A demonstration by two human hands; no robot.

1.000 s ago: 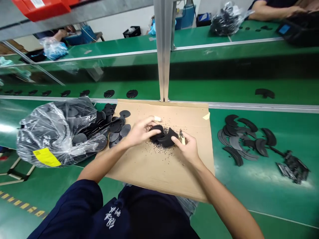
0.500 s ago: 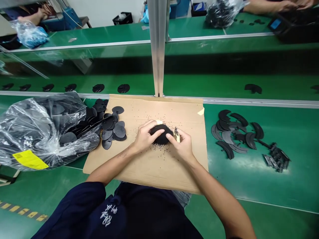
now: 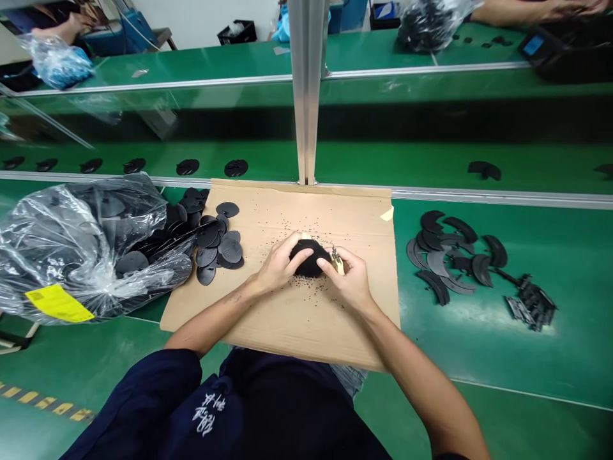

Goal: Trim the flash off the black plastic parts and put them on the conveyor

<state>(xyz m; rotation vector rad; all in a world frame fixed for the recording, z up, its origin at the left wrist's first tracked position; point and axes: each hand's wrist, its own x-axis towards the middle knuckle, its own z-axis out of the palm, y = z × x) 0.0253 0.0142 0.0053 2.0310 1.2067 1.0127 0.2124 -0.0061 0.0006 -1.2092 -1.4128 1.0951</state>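
while both hands are held close together over a cardboard sheet (image 3: 268,332), a clear plastic bag (image 3: 81,249) filled with black discs is seen at the far left, with a yellow label (image 3: 60,303) stuck to its lower side. a loose heap of black discs (image 3: 218,252) is laid just beside the bag, partly on the sheet. the left hand (image 3: 280,265) is curved narrowly over a bunched stack of black pieces (image 3: 310,259), and the stack is held between both hands above the middle of the sheet. the right hand (image 3: 347,278) is closed narrowly at the right edge of the stack, with a small brass-coloured tool (image 3: 338,262) pinched in its fingers. black crumbs (image 3: 299,281) are scattered on the sheet around the hands. a strip of pale tape (image 3: 387,213) is fixed at the far right corner of the sheet. further right, black crescent-shaped pieces (image 3: 443,259) are spread on a green belt (image 3: 550,364), and a pile of black scrap (image 3: 531,303) is placed beside them. along the far side, a row of black discs (image 3: 186,167) is laid on a second belt, an aluminium post (image 3: 306,89) is mounted upright, and 2 other people's hands (image 3: 71,29) are visible at the top corners.
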